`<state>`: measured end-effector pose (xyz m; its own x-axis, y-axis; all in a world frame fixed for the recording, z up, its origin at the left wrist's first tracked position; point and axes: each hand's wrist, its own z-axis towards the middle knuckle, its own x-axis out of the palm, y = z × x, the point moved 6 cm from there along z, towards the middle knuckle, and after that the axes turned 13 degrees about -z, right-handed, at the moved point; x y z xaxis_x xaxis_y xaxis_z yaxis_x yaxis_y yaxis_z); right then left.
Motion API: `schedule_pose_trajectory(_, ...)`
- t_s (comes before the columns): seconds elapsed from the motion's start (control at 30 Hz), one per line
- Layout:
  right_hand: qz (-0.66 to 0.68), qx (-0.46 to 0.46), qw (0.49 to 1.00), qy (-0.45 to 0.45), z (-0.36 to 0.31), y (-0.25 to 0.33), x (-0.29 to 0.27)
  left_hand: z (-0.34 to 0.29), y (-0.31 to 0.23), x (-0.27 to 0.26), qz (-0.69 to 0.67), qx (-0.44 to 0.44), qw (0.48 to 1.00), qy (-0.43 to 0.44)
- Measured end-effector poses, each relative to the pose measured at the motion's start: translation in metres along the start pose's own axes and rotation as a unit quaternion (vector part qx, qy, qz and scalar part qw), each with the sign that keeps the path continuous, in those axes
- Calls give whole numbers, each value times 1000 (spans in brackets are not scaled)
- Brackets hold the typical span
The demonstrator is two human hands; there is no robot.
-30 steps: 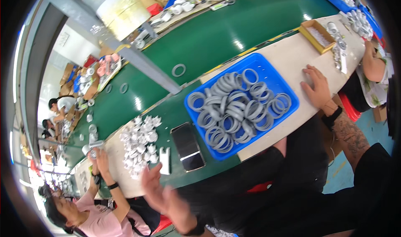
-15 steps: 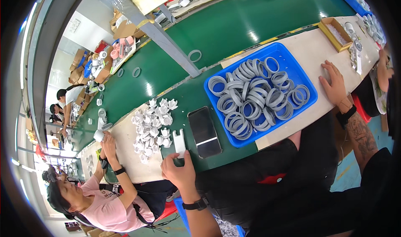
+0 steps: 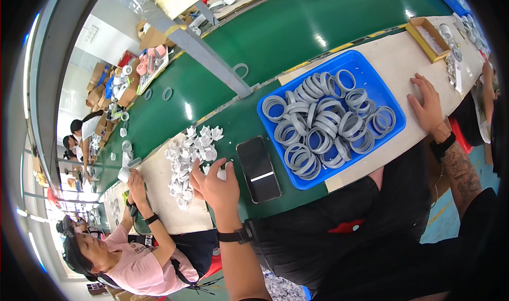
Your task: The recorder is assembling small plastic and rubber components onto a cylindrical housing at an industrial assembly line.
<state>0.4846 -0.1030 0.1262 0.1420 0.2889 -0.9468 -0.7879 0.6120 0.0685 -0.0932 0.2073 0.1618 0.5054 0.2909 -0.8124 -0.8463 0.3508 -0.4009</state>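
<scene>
My left hand [image 3: 216,188] reaches over the near right edge of a pile of small white plastic parts [image 3: 190,158], its fingers apart and nothing seen in their grasp. Behind its fingertips a white slab-like piece [image 3: 222,174] is mostly hidden. A dark phone [image 3: 259,169] lies just right of that hand. My right hand [image 3: 427,109] rests open on the beige board [image 3: 395,97], beyond the right side of a blue tray [image 3: 268,127]. Many grey rings [image 3: 324,121] are heaped in the tray.
A yellow box of clear small parts [image 3: 427,40] stands at the far right, near white assemblies [image 3: 455,70]. A grey metal post [image 3: 212,57] rises beside the green conveyor belt [image 3: 297,25]. At left, a co-worker in pink [image 3: 135,258] handles a white part.
My left hand has moved forward from the white slab-like piece to the pile of white parts. My right hand stays nearly still on the board.
</scene>
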Motion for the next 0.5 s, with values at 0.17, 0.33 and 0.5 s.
schedule_pose_trajectory(0.17,27,-36,999,-13,-1,7,-4,1,7,17,-10,-54,998,34)
schedule_pose_trajectory(0.33,4,2,1000,0,-1,1,0,-4,15,21,1,-71,997,17)
schedule_pose_trajectory(0.5,18,-2,1000,-10,-3,0,0,0,12,18,-30,-8,1000,-1)
